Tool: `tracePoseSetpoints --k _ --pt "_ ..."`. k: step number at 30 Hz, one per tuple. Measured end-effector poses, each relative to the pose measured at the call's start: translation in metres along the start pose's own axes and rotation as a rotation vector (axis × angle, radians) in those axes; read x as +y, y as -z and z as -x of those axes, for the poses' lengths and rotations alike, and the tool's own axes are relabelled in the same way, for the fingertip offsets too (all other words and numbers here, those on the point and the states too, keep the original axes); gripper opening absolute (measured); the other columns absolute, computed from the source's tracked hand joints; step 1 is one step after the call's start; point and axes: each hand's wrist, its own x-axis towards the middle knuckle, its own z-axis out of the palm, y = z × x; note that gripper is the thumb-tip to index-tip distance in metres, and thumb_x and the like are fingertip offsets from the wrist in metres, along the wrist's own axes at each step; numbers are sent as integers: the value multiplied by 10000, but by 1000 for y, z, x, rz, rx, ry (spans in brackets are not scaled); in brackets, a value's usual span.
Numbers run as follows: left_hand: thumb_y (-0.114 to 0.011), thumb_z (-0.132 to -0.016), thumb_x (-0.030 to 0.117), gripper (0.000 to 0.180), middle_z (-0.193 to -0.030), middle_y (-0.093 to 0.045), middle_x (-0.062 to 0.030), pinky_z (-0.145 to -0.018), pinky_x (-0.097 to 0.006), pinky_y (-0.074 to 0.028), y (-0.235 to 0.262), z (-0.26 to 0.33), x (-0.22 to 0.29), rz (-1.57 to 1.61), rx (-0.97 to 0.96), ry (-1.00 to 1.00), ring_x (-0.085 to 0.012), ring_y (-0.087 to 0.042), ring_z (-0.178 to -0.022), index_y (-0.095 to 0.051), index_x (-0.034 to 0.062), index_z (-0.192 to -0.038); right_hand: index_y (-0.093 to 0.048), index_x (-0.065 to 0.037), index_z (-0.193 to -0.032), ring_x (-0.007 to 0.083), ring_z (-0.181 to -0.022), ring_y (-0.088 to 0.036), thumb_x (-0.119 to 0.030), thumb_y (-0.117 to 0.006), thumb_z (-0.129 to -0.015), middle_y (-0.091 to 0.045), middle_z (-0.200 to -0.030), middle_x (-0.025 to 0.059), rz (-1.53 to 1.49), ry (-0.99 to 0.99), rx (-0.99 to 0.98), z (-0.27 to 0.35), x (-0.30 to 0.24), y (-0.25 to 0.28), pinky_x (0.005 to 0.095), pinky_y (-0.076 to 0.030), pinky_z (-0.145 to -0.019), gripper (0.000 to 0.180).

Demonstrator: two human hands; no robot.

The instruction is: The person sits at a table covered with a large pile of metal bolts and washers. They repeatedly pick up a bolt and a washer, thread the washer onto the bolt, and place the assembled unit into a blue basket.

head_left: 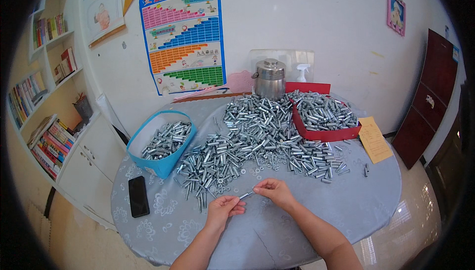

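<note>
Over the near middle of the table, a slim silver metal bolt with a sleeve, like an expansion bolt (245, 196), is held between my two hands. My left hand (223, 211) is closed round its lower left end. At the other end, my right hand (277, 193) pinches the tip between thumb and forefinger; whether a small nut or washer is in that pinch, I cannot tell. Just beyond my hands spreads a large heap of similar metal bolts and sleeves (237, 146). Loose washers (243, 171) lie along its near edge.
A blue box (161, 167) of metal parts stands left, a red box (329, 135) of them right. A black phone (138, 196) lies at the left edge, a yellow paper (374, 140) at the right. Behind the heap stand a steel pot (270, 81) and a white spray bottle (303, 73).
</note>
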Motion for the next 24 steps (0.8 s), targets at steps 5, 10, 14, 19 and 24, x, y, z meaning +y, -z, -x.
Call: tracePoseSetpoints --k 5,10,14,19,24 --pt "-548 -832 113 171 -827 -619 -163 -585 -251 -525 -2 1 2 4 -3 51 -171 -606 -645 -541 -37 -914 -625 -19 -858 61 -725 -548 -136 -652 -765 -620 -798 12 20 19 -24 2 0 -4 191 -433 -664 151" --pt "-539 -836 110 169 -838 -615 -169 -592 -255 -528 0 1 2 66 -31 69 -176 -608 -657 -540 -39 -915 -630 -26 -889 63 -736 -550 -189 -639 -777 -624 -796 9 198 65 -23 9 -10 -11 209 -437 -668 198" --pt "-538 -837 111 168 -827 -614 -166 -591 -260 -529 0 1 2 89 -39 63 -176 -609 -662 -540 -38 -915 -612 -46 -962 114 -750 -574 -230 -641 -765 -626 -820 43 466 194 -41 15 -16 -21 241 -444 -671 272" --pt "-544 -834 113 167 -817 -611 -159 -589 -268 -530 0 2 4 109 -2 28 -171 -604 -654 -539 -36 -907 -601 -85 -1003 160 -764 -572 -239 -634 -766 -618 -861 73 497 288 -29 14 -15 -23 267 -430 -700 285" --pt "-550 -830 115 167 -821 -610 -156 -587 -271 -528 3 0 8 145 43 -11 -170 -597 -639 -536 -38 -896 -609 -60 -955 240 -857 -559 -162 -610 -744 -609 -912 96 900 458 150 -19 -17 0 326 -429 -768 234"
